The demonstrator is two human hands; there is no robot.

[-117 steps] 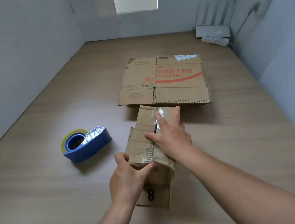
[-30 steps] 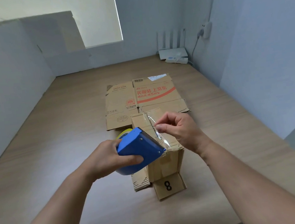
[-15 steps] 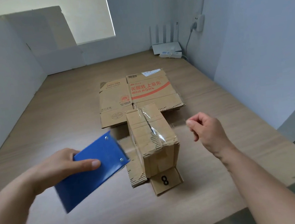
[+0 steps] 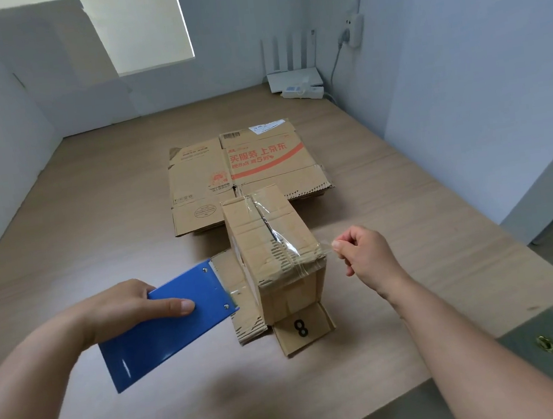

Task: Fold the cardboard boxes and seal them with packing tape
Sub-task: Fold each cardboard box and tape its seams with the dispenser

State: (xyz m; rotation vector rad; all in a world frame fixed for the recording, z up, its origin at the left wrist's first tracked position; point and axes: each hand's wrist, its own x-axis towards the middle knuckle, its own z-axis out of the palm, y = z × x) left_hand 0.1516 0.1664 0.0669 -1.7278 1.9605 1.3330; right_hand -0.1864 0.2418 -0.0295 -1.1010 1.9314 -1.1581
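Left grip (image 4: 124,309): holds the blue tape gun (image 4: 168,328), thumb flat on its side, just left of the box (image 4: 271,237)
Right grip (image 4: 366,254): fingers curled, pinching the end of the clear tape (image 4: 304,265), just right of the box
Tape: pulled tight from the gun, over the near top of the box, to the right grip
Box: stands in the middle of the bench (image 4: 96,212), top flaps closed, with more tape along the seam
Flaps: lie open on the bench at the near side of the box; one flap (image 4: 302,327) has an 8 on it
Flat boxes (image 4: 240,172): lie just behind the box, toward the far edge
Router (image 4: 294,76): far right corner
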